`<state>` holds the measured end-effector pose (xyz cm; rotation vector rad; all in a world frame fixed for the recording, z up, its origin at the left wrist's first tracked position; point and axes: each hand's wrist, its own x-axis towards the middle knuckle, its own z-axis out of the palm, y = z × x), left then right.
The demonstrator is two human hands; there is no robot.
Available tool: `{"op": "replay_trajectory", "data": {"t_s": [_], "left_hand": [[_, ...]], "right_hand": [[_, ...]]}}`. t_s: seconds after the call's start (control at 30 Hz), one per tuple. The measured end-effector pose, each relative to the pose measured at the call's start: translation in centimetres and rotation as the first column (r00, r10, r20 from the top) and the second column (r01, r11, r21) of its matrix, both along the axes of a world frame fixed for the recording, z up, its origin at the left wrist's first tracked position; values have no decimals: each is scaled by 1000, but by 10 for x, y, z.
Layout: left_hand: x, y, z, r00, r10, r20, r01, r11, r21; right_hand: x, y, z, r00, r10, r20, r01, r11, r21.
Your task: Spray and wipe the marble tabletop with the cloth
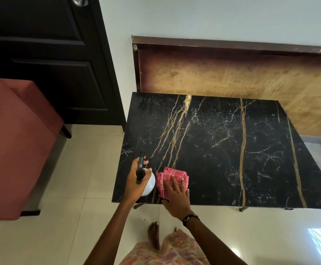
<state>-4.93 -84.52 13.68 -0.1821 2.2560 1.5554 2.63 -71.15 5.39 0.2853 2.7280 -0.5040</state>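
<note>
The task stands at its opening step: both tools are in hand at the near-left corner of the tabletop [222, 150], and no spray film or wipe track can be made out on the dark marble.

The left hand [134, 180] holds the spray bottle [149, 183] by its neck, fingers curled shut around the black trigger head [141, 169]. The white body of the bottle sits low over the tabletop; whether it rests on the surface or is held just above it cannot be told. The long axis of the trigger head runs from the near edge toward the far edge, with the nozzle pointing away from the person, across the marble.

The right hand [176, 196] lies flat on the folded pink cloth [172, 177], fingers spread and pressing it down. The cloth lies on the tabletop just right of the bottle, close to the near edge. Its longer side runs roughly left to right.

The next move probably calls for lifting the bottle, aiming the nozzle over the open marble beyond the cloth, and squeezing the trigger. The cloth then follows across the wetted area in overlapping strokes.
</note>
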Motion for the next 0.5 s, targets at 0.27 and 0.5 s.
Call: {"op": "replay_trajectory", "data": {"t_s": [0.27, 0.5], "left_hand": [[8, -12, -11, 999, -31, 25, 33, 994, -100], [17, -14, -14, 999, -36, 16, 38, 990, -134]], "right_hand": [[-27, 20, 17, 998, -44, 34, 48, 988, -148], [-57, -17, 57, 998, 22, 59, 15, 833, -552]]}}
